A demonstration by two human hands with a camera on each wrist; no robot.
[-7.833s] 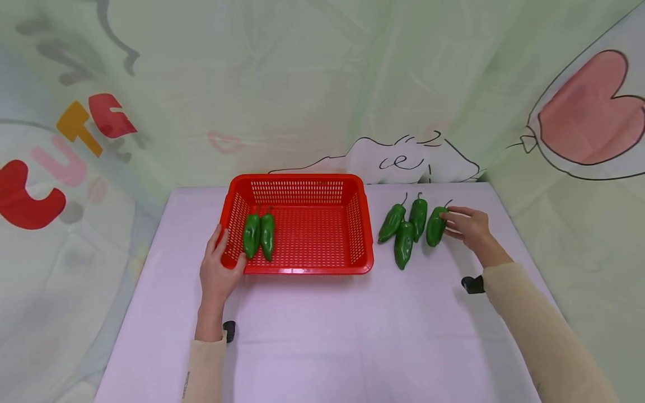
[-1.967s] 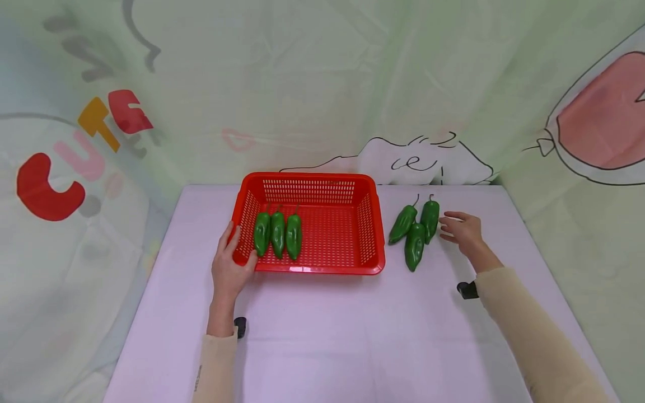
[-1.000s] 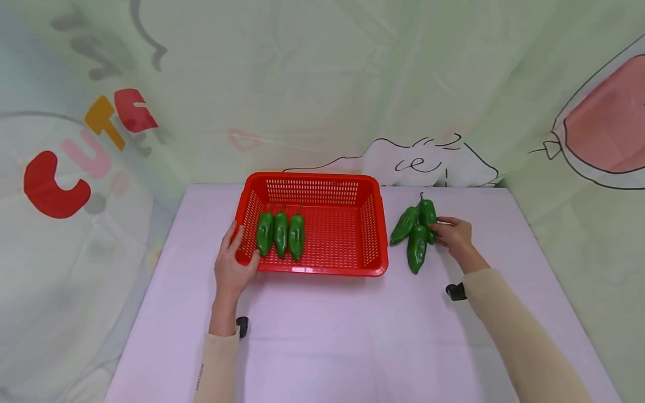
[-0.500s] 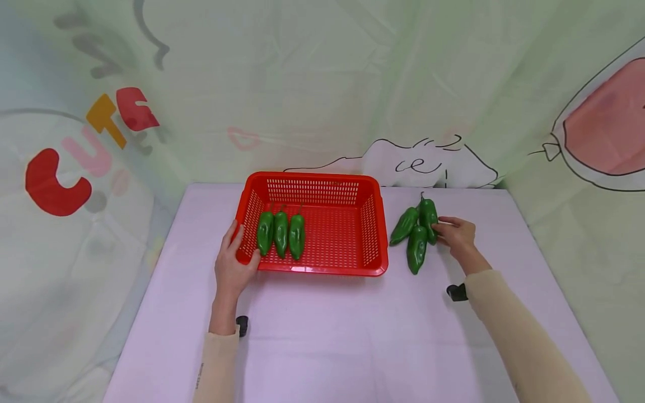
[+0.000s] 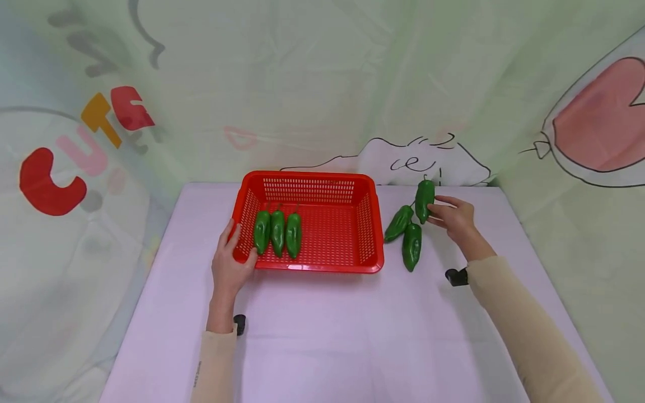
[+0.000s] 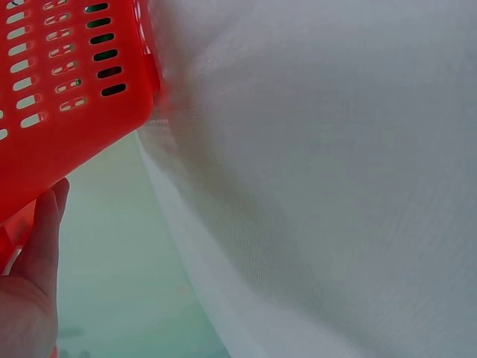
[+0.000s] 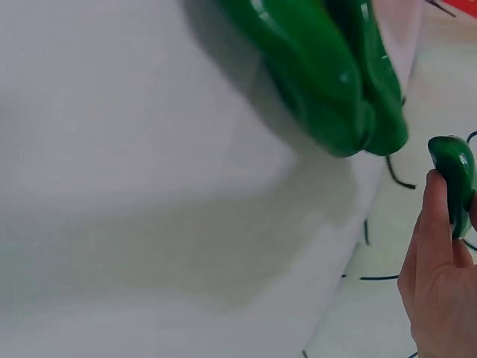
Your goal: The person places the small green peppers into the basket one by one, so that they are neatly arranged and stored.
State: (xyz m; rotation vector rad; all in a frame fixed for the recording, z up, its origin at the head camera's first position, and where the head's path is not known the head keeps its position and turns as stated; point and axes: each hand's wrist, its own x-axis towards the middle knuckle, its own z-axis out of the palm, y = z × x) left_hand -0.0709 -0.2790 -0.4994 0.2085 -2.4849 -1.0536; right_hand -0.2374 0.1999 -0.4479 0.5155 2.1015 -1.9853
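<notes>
A red perforated plastic basket (image 5: 312, 267) stands on the table, with three green peppers (image 5: 277, 233) side by side along its left part. My left hand (image 5: 232, 268) grips the basket's near left corner, its thumb at the front rim; the left wrist view shows the fingers against the basket wall (image 6: 63, 130). To the right of the basket, my right hand (image 5: 456, 218) pinches a green pepper (image 5: 425, 200) between thumb and fingers, raised off the table in the right wrist view (image 7: 453, 168). Two more peppers lie just beside it, one left (image 5: 398, 224) and one nearer (image 5: 412, 247).
The table (image 5: 322, 336) has a pale lilac cover. A light green printed cloth (image 5: 302, 84) hangs behind it and along both sides, close to the basket's back. Small black devices (image 5: 457, 277) sit at both wrists.
Within the last second my right hand has taken hold of the rearmost table pepper and raised it. Earlier, a third pepper came to lie in the basket. My left hand stays at the corner.
</notes>
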